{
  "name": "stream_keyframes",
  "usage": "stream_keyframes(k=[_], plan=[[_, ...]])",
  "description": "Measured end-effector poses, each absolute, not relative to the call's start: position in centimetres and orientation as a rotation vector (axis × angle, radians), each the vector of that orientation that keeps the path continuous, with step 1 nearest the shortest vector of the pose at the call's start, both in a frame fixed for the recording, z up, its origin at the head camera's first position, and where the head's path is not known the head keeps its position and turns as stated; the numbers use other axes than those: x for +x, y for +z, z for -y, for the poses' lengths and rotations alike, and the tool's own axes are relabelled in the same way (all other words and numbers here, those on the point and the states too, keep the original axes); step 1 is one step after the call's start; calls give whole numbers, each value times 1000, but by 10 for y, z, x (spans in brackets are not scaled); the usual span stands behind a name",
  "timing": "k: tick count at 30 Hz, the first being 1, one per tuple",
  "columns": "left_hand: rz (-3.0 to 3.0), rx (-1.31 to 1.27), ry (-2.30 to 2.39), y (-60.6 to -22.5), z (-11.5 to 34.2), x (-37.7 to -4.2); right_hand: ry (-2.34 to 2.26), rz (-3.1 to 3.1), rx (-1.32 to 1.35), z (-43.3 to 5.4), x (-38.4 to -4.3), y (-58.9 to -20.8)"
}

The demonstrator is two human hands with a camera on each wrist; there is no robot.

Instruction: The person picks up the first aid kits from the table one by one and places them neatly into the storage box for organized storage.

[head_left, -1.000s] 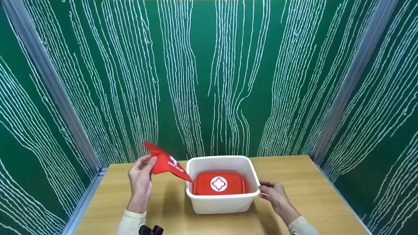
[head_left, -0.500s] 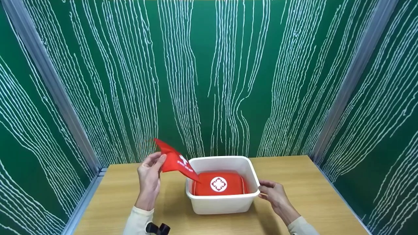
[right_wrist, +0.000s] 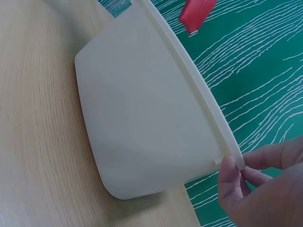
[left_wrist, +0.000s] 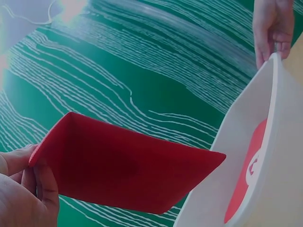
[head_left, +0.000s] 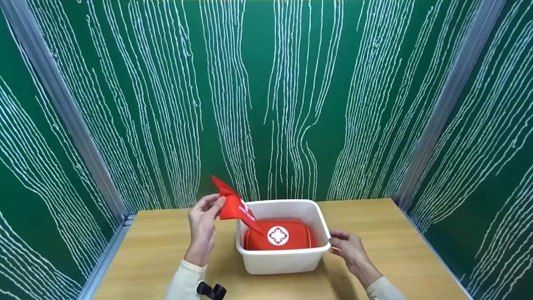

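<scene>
Between thumb and fingers my left hand (head_left: 202,227) pinches one end of a flat red first aid pouch (head_left: 236,207) with a white cross and lettering. The pouch slants down, its lower tip over the white plastic bin (head_left: 287,261). Its plain side (left_wrist: 128,165) faces the left wrist view. Inside the bin lies a red first aid case (head_left: 297,235) with a white cross emblem; the bin's front wall hides its lower part. My right hand (head_left: 353,252) holds the bin's right rim, thumb and fingers pinching the edge (right_wrist: 236,158) in the right wrist view.
The bin stands on a wooden table (head_left: 387,233). Green panels with wavy white lines (head_left: 258,104) rise behind and on both sides, with grey metal posts (head_left: 447,104) at the corners. A small black device (head_left: 211,290) is at the left sleeve.
My left hand has moved right with the red pouch, bringing its lower tip from the bin's left rim to over the case. The right hand and the bin stay nearly in place.
</scene>
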State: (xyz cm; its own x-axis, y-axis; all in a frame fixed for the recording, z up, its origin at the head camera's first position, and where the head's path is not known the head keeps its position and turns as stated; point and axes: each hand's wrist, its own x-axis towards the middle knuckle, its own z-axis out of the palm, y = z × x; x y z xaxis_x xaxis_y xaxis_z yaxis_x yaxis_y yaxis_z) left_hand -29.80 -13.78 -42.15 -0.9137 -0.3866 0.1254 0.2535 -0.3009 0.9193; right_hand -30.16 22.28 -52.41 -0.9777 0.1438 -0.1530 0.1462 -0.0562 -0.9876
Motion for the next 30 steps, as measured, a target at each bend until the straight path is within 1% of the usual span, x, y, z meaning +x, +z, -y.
stream_keyframes(k=[17, 30], plan=[[1706, 109, -2244, -424, 110, -301, -2290, -2125, 348, -224, -302, -527], [1755, 43, -2279, -429, 80, -310, -2306, -2120, 352, -223, -303, -527]])
